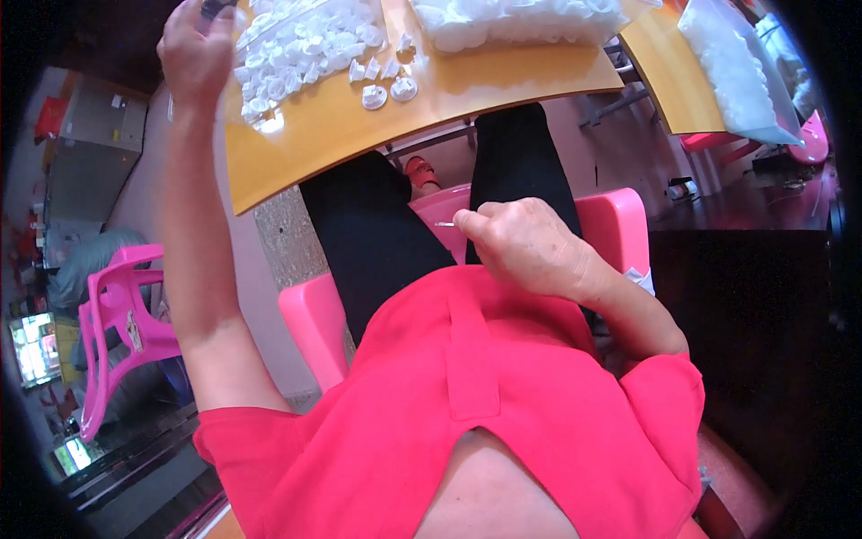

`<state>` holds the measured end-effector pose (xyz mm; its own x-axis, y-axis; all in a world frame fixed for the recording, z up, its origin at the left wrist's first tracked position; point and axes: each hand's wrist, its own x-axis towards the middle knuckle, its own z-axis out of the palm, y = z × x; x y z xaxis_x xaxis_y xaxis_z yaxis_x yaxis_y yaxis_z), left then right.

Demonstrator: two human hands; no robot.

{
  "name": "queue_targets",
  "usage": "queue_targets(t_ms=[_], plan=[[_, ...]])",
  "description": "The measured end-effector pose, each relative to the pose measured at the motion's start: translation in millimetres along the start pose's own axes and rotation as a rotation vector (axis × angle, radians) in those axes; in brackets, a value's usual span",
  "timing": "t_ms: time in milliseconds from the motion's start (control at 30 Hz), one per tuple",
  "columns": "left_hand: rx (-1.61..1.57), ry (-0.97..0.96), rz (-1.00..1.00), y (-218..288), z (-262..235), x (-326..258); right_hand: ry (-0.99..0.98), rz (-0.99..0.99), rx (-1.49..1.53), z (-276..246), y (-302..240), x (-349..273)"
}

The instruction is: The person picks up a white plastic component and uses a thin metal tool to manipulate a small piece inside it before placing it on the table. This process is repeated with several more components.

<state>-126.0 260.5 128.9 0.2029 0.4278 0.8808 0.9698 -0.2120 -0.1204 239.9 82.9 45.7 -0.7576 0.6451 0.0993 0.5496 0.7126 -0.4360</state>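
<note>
At the far left edge of the table, my left hand (196,54) is raised, with a small dark object (215,8) between its thumb and fingers. The top of that hand is cut off by the picture's edge. My right hand (530,247) is closed over my lap. A thin, pale, stick-like piece (444,224) pokes out past its thumb; its kind is too small to tell. Beside my left hand lies a heap of small white plastic parts (305,52). Several loose ones, among them a round white part (404,88), sit to its right.
A clear bag of white plastic pieces (521,25) lies on the yellow-brown table (503,88). Another filled bag (741,76) rests on a surface at the right. I sit on a pink chair (615,229); a second pink chair (117,314) stands at the left.
</note>
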Motion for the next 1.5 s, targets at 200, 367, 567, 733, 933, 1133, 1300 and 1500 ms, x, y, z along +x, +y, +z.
queue_targets(t_ms=[200,367,567,733,933,1133,1300,1500], plan=[[-0.619,-0.265,0.032,137,-3,-78,-0.027,0.035,0.019,-3,6,-1],[-0.598,-0.392,-0.11,137,31,-127,-0.076,0.034,0.033,-1,4,1],[-0.617,-0.409,-0.166,134,32,-135,-0.152,0.059,0.036,-1,-5,3],[-0.945,-0.464,-0.752,147,-4,-135,-0.089,0.045,0.04,5,-6,2],[-2.004,-0.632,-1.417,162,-89,-135,0.203,-0.043,0.282,2,-15,5],[-2.028,-0.468,-1.533,193,-146,-163,0.195,-0.058,0.4,8,-33,5],[-1.992,-0.444,-1.467,194,-153,-172,0.17,-0.068,0.372,16,-40,5],[-2.009,-0.413,-1.488,189,-149,-182,0.173,-0.017,0.387,18,-46,8]])
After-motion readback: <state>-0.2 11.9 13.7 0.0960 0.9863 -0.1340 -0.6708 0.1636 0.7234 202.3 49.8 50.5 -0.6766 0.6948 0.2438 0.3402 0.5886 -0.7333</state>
